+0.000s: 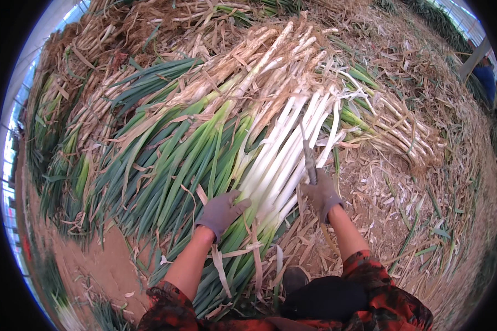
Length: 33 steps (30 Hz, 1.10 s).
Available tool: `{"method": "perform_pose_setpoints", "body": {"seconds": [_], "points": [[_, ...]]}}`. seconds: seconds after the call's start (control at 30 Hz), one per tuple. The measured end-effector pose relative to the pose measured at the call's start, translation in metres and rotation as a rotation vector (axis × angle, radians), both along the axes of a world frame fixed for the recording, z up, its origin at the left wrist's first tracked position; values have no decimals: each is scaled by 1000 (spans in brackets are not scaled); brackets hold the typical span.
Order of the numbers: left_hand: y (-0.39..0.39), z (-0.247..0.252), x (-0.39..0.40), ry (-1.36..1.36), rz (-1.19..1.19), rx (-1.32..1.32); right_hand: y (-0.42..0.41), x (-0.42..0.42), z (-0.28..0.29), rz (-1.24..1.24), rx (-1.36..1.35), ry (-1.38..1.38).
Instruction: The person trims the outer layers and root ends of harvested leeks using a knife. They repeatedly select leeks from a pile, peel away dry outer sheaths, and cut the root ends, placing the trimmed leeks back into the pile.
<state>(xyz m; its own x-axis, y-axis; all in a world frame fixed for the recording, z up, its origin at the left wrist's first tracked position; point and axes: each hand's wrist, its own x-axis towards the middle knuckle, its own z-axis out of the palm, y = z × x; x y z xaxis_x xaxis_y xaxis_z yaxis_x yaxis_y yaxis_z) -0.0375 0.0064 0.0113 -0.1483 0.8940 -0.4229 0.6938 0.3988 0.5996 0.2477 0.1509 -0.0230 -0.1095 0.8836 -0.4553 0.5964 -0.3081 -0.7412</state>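
My left hand, in a grey glove, touches the left edge of a bundle of peeled Welsh onions, its thumb and fingers apart. The bundle's white shafts slant up to the right, and its green leaves spread towards me. My right hand, gloved too, is shut on a slim grey rod-like tool that tapers upward over the right side of the white shafts. What kind of tool it is, I cannot tell. Unpeeled Welsh onions with brown roots and dry skins lie to the left, against the peeled ones.
More unpeeled stalks lie at the right, roots outward. Further heaps stand along the left. Dry leaf litter covers the soil at right; bare soil shows at lower left. A person in blue is at the far right edge.
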Motion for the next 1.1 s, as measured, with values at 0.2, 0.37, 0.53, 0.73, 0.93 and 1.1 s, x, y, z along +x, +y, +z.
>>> {"method": "perform_pose_setpoints", "body": {"seconds": [0.2,0.37,0.53,0.73,0.93,1.1], "points": [[-3,2,7,51,-51,138,47,-3,-22,-36,104,54],[-10,18,11,19,-193,189,14,3,-1,65,58,-34],[35,3,12,339,-276,453,35,8,-1,-133,62,192],[153,-44,-13,660,-83,722,-12,-15,17,239,29,-118],[191,-15,-9,565,-125,314,-7,-27,45,184,-32,-113],[87,19,-22,427,-316,12,-76,-5,25,525,171,-225]]}}
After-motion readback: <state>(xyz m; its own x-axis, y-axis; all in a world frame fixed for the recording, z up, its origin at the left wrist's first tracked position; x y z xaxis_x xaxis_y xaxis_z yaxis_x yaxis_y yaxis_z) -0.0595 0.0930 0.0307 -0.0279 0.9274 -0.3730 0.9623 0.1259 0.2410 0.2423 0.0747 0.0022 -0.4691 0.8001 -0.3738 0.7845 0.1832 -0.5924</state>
